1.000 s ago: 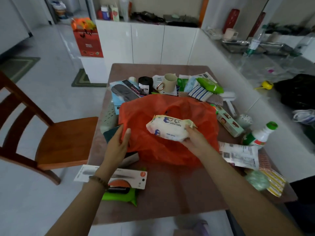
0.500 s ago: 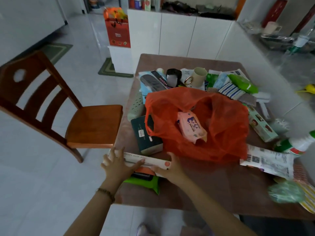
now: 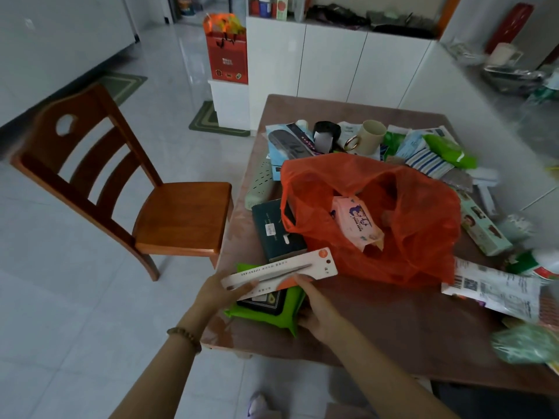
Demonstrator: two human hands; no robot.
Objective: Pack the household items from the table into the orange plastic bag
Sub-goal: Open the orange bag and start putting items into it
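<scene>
The orange plastic bag [image 3: 417, 237] lies open in the middle of the brown table [image 3: 378, 322]. A wet-wipes pack [image 3: 355, 222] rests inside its mouth. My left hand [image 3: 222, 293] grips the near end of a long white flat package [image 3: 281, 272], lifted and tilted, just left of the bag. My right hand [image 3: 317, 309] touches the package's underside with its fingertips, over a green pouch [image 3: 266, 313] with a dark item on it. A dark box [image 3: 276, 229] lies beside the bag.
A cream mug [image 3: 367, 137], black cup [image 3: 325, 136], striped cloth [image 3: 429, 166], green packet [image 3: 447, 149], long carton [image 3: 481, 225] and printed paper pack [image 3: 496, 287] crowd the table. A wooden chair [image 3: 145, 195] stands to the left. White cabinets [image 3: 332, 62] stand behind.
The wipes pack left my right hand and now lies in the bag. Both hands moved to the white package at the table's near left and lifted it off the green pouch.
</scene>
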